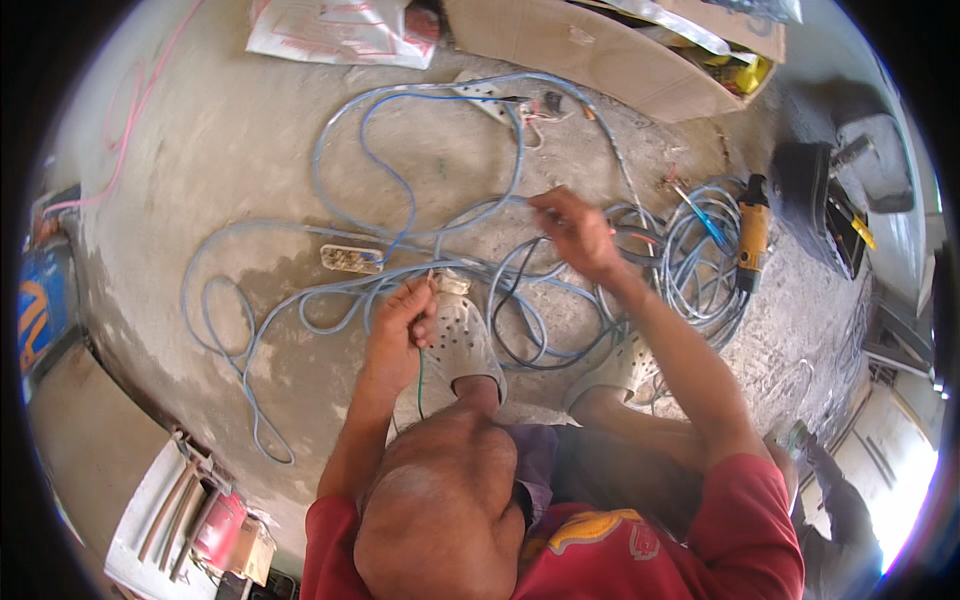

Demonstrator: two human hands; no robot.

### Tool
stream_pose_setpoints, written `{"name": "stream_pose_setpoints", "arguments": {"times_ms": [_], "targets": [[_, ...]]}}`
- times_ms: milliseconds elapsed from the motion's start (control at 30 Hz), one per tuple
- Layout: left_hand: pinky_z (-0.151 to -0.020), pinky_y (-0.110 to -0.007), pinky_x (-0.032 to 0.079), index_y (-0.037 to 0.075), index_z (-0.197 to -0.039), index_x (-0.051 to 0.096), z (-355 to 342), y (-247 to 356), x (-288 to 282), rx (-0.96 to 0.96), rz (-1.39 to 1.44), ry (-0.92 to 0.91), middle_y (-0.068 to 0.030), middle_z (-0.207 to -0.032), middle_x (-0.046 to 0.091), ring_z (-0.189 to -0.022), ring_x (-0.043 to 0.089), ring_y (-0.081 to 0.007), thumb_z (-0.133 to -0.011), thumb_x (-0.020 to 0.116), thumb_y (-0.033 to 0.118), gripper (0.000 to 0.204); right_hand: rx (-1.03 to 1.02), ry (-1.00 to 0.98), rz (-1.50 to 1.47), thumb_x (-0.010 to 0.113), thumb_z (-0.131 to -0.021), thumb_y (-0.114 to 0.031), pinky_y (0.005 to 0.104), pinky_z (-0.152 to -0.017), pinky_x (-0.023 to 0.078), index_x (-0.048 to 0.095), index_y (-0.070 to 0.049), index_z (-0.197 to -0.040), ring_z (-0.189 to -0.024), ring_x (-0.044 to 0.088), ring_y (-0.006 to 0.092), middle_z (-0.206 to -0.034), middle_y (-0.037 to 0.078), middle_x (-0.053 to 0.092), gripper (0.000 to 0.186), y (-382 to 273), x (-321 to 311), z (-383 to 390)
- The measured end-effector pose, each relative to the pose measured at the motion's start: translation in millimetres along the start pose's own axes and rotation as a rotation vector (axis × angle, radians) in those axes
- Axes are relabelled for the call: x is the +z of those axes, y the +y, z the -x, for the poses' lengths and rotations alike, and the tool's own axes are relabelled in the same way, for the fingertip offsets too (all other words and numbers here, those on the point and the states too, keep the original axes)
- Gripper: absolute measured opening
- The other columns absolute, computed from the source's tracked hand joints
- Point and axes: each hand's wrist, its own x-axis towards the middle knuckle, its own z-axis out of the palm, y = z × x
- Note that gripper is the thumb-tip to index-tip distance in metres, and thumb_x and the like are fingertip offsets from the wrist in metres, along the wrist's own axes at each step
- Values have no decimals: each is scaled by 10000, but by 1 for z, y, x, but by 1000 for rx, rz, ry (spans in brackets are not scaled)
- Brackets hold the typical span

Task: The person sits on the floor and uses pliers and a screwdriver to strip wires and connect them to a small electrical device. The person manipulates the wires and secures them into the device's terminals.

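Note:
My left hand (402, 318) is closed over my shoe, with a thin green wire (421, 382) hanging from it. Its fingertips pinch by a small pale block (453, 283) at the shoe's toe. Out to the right, my right hand (578, 238) is raised over the cables, thumb and fingers drawn together. What it holds, if anything, is too small to make out. Under both hands a long grey-blue cable (235, 228) runs in loose loops on the floor. A pale socket strip (350, 259) lies left of my left hand, with a blue wire (411, 200) leading to it.
Another socket strip (486, 97) lies farther off. At right are a coiled cable (690, 270), a yellow-and-black power tool (752, 235), a blue-handled tool (708, 218) and a black bag (803, 190). A cardboard box (600, 55) and a white sack (335, 32) stand at the back.

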Motion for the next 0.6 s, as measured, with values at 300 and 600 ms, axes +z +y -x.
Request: {"name": "stream_pose_setpoints", "arguments": {"times_ms": [300, 600], "targets": [[-702, -239, 433, 93, -1120, 602, -14, 61, -37, 462, 226, -16, 24, -872, 568, -791, 524, -72, -979, 605, 231, 197, 233, -272, -333, 658, -948, -234, 352, -808, 522, 688, -37, -1129, -929, 651, 191, -1076, 108, 690, 269, -45, 37, 12], [-963, -366, 474, 71, -1206, 656, -63, 49, 14, 853, -1087, 91, -93, -1157, 682, -1084, 626, -238, -934, 657, 192, 298, 438, -272, -533, 507, -997, -133, 286, -611, 466, 585, -17, -1265, -658, 567, 128, -789, 26, 624, 302, -66, 38, 20]]}}
